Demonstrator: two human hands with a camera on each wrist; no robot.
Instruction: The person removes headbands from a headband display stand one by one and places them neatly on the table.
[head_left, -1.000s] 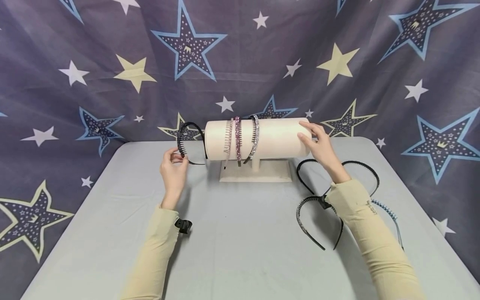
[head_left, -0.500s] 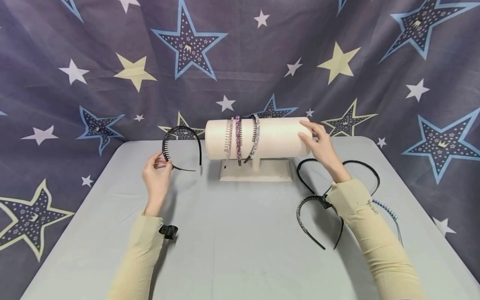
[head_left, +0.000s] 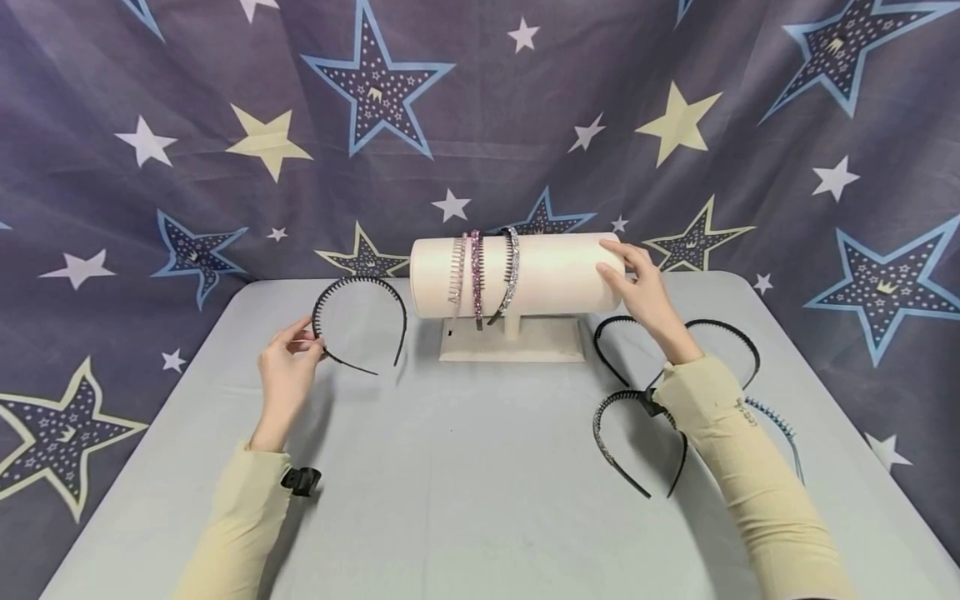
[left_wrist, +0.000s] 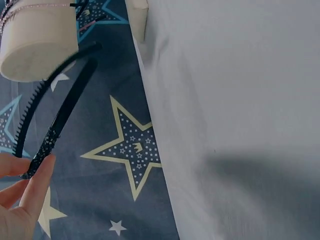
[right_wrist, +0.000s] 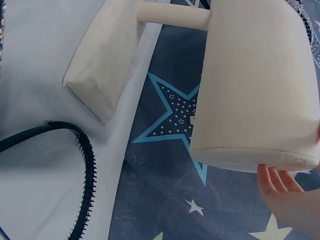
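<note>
My left hand [head_left: 285, 371] pinches a black toothed headband [head_left: 360, 278] by one side, between thumb and fingers. In the left wrist view the headband [left_wrist: 65, 107] shows dark glitter along its outer face. Its arch stands left of the cream roll display stand [head_left: 562, 275], apart from it. My right hand [head_left: 647, 296] rests on the right end of the roll, with several fingertips [right_wrist: 265, 172] against the end face. Around the roll hang a pale pink headband [head_left: 457, 279], a darker pink glittery headband [head_left: 476, 279] and a silver glittery headband [head_left: 513, 267].
Several more headbands lie right of the stand: a black headband [head_left: 600, 346], another black headband [head_left: 752, 346], a glittery black one [head_left: 597, 429] and a blue toothed headband [head_left: 780, 423]. My right forearm covers some of them. A star-patterned cloth [head_left: 450, 125] hangs behind the table [head_left: 465, 500].
My left hand has drawn the black headband leftward and nearer, away from the roll's left end, and the arch has turned to face the head camera. The right hand stays on the roll.
</note>
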